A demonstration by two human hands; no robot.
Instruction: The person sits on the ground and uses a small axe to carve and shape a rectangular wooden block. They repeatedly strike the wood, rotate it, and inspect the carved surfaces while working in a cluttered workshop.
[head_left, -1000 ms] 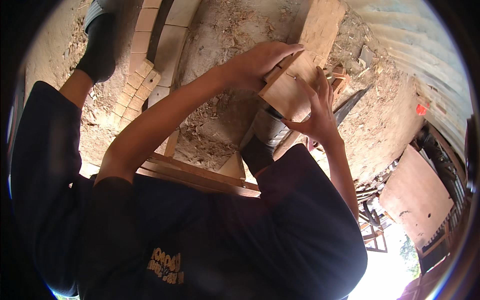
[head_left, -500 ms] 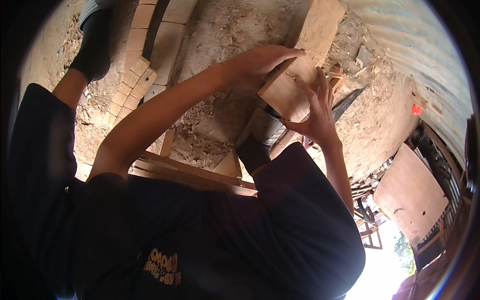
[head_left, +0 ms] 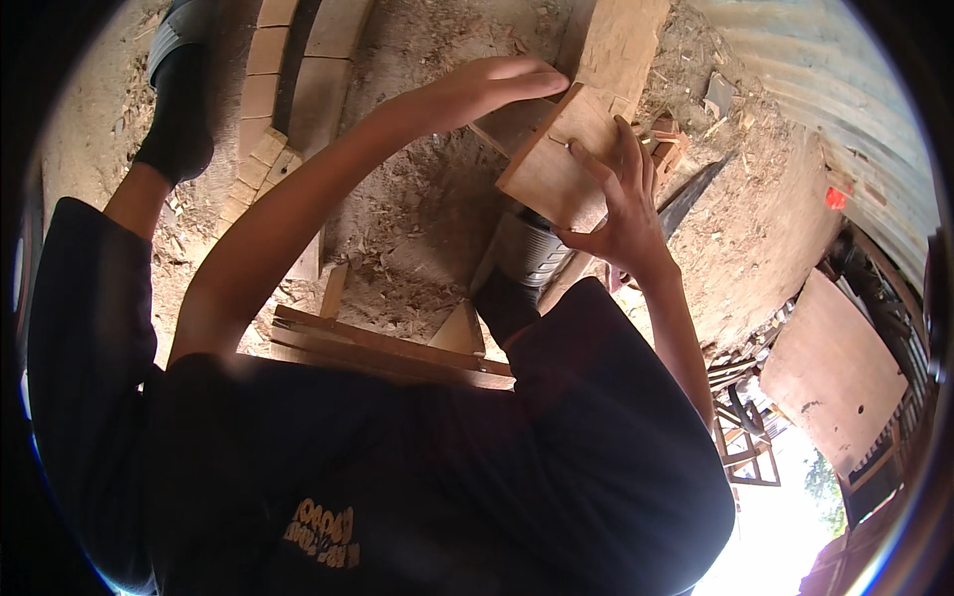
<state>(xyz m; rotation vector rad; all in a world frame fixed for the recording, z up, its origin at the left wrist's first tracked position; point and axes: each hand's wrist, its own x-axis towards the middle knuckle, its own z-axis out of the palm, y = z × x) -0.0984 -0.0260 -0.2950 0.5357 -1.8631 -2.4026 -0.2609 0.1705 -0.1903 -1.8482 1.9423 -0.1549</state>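
Observation:
My right hand grips a square wooden board or block, its index fingertip beside a small nail-like piece on the top face. My left hand is curled over the upper left edge, at a darker wooden piece behind the board; its fingertips are partly hidden. A long pale plank extends upward behind them. My right foot, in a grey slide sandal, is below the board. A long dark blade lies right of my right hand.
Small cut wooden blocks lie beside rows of boards at left. Long planks lie by my legs. Wood scraps litter the dirt floor. A corrugated metal wall, a small red object and a leaning sheet are at right.
Both hands and the board have moved slightly up and left. My left hand has risen along the edge, showing more of the darker wooden piece behind the board.

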